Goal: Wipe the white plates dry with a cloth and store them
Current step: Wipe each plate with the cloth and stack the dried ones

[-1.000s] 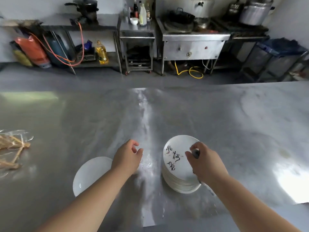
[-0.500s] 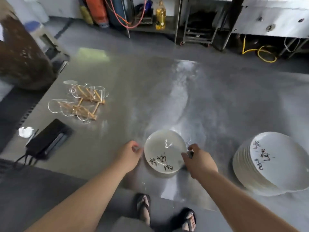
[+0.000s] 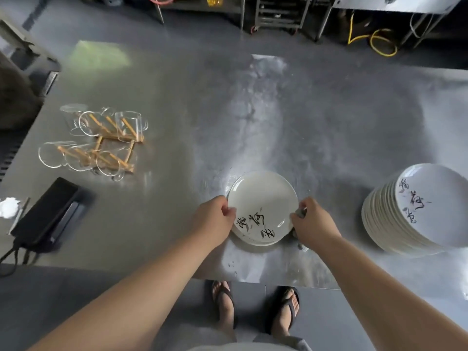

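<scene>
Nearest, below the white plate (image 3: 263,198), two feet in dark sandals (image 3: 224,302) stand on the grey floor just off the steel table (image 3: 177,97). The plate, with black brush writing on its near side, sits low over the table's near edge, and a second rim shows under its near side, so it seems to lie on at least one more plate. The left hand (image 3: 215,219) grips the plate's left rim with curled fingers. The right hand (image 3: 312,222) grips the right rim and also pinches a small grey thing against it, too small to make out. Right of the plate and apart from it stands a tall stack of plates (image 3: 395,219) with the same writing, leaning a little. Well left of the plate lies a black case (image 3: 45,214) with a cord, a white crumpled scrap (image 3: 8,206) just beyond it. Farther left and back, clear glass mugs (image 3: 101,145) lie around a wooden rack. Beyond the table's far edge, a yellow hose (image 3: 374,39) coils on the floor under steel stands.
</scene>
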`<act>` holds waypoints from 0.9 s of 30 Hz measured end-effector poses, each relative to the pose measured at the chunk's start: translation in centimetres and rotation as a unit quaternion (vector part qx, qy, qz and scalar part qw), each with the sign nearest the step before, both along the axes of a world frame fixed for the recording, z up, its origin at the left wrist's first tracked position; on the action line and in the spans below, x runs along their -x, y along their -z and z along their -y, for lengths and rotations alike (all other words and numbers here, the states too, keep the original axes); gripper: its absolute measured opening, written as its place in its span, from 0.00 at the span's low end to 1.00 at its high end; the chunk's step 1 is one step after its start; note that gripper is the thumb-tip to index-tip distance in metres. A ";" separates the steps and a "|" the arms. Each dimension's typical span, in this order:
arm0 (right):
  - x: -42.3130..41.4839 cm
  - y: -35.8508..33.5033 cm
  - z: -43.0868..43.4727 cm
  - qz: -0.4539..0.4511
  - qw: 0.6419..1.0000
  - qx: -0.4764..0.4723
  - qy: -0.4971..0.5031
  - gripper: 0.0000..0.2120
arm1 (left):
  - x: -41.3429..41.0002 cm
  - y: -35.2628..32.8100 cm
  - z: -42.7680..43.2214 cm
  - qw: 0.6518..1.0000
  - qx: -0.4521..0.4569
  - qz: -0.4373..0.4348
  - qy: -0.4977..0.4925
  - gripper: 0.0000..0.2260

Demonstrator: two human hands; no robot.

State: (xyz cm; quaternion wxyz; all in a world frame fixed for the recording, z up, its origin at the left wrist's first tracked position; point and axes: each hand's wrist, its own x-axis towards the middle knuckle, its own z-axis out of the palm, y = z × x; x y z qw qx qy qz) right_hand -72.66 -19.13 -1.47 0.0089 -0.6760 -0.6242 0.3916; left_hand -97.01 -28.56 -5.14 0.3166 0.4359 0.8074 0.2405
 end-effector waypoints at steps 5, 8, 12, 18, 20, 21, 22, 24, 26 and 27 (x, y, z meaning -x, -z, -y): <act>0.0 -4.9 -0.3 -0.096 0.991 -0.068 0.067 0.06 | 0.9 -5.0 -2.2 0.991 -0.079 0.104 -0.012 0.12; 0.2 -9.2 -1.1 -0.134 0.978 -0.135 0.090 0.06 | 1.3 -9.9 -3.6 0.955 -0.118 0.271 -0.035 0.10; 0.6 -15.3 -1.7 -0.175 0.957 -0.206 0.108 0.06 | 0.9 -15.6 -5.0 0.865 -0.175 0.467 -0.058 0.12; 0.5 -23.2 -0.8 -0.238 0.925 -0.245 0.164 0.19 | 0.8 -22.3 -6.0 0.798 -0.208 0.565 0.017 0.24; 0.7 -25.9 -0.2 -0.237 0.922 -0.275 0.136 0.18 | 0.8 -23.6 -6.1 0.795 -0.219 0.565 0.025 0.23; 1.0 -27.1 0.0 -0.227 0.919 -0.303 0.113 0.19 | 0.8 -24.0 -6.1 0.793 -0.226 0.565 0.027 0.22; 1.4 -28.2 0.2 -0.225 0.910 -0.336 0.093 0.20 | 0.8 -24.4 -6.1 0.789 -0.233 0.568 0.030 0.22; 2.4 -30.1 0.2 -0.230 0.881 -0.411 0.047 0.20 | 0.6 -25.3 -5.8 0.780 -0.244 0.575 0.043 0.23; 3.3 -31.3 0.2 -0.226 0.866 -0.443 -0.047 0.21 | 0.2 -26.3 -5.2 0.776 -0.252 0.576 0.054 0.24; 3.8 -31.5 0.4 -0.214 0.870 -0.426 -0.124 0.23 | 0.1 -26.8 -4.8 0.776 -0.255 0.573 0.061 0.24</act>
